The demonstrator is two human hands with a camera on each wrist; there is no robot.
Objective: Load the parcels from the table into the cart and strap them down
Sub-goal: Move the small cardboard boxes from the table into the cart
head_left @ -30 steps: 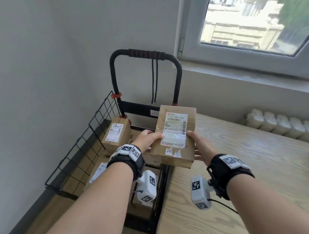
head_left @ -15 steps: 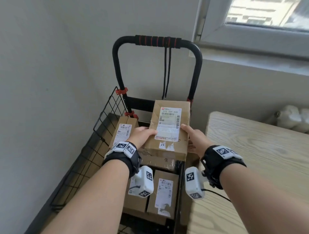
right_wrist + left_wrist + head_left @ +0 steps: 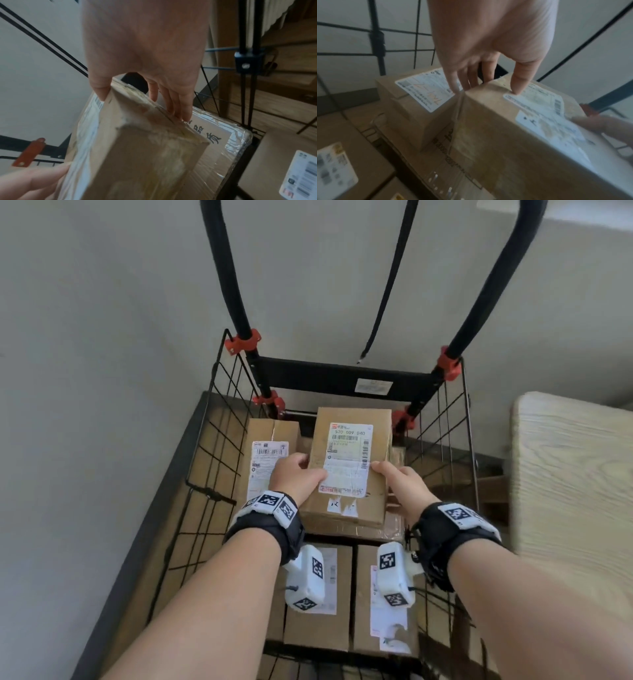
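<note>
I have the parcel [image 3: 349, 467] between my left hand [image 3: 298, 478] and right hand [image 3: 399, 486] — thumbs on its label, fingers down its sides — low inside the cart [image 3: 219, 460], over a wrapped box [image 3: 221, 142] among other parcels.

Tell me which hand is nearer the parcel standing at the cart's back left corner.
Left. The left hand grips the carried parcel right beside the back-left parcel; the right hand grips the carried parcel's far side, away from it.

Head view looks steeply down into cart [image 3: 219, 474]; wrist views close along fingers; all share parcel [image 3: 349, 470].
</note>
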